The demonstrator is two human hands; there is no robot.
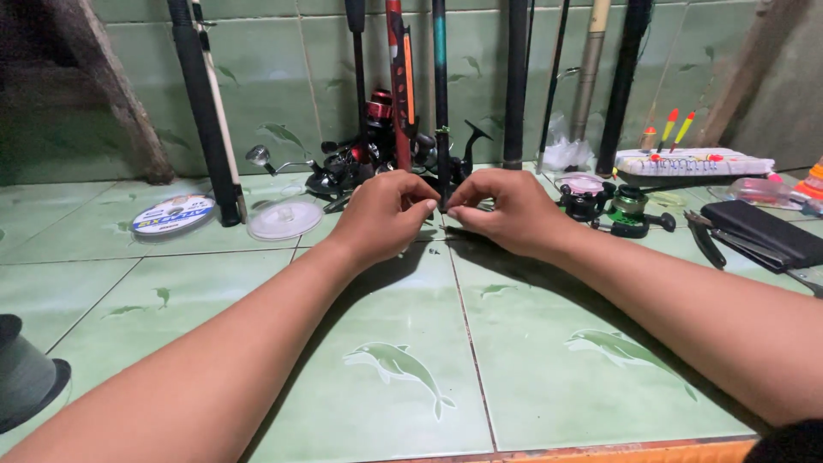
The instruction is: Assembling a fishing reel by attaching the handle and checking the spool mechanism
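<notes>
Dark fishing rod [441, 103] with teal band, upright against the green tiled wall [283, 77], long axis vertical, butt end lost behind the fingers near floor level. Directly between the two hands, at equal reach of both. Left hand [386, 214] just left of the rod, thumb and forefinger pinched together at the fingertips [426, 206]; right hand [506, 208] just right of it, fingertips likewise pinched and pointing inward. Both grips closed at the rod's lower section, apparently on something fine there; too small to tell whether line, a guide or the rod itself. Forearms converging from the lower corners.

Immediately behind the hands: black and red spinning reels [360, 154] clustered at the rod bases. Further rods in a row along the wall, one red and orange [399, 77], one black at far left [201, 103]. Left of the hands on the green tiled floor [411, 300] with dolphin motif: clear line spool [284, 219], then a labelled flat spool [173, 213]. Right of the hands: green and black reel [630, 210], white float rack [690, 161] bearing orange and yellow floats, dark pouch [767, 231], pliers [707, 240]. Dark spool [26, 373] at near left edge.
</notes>
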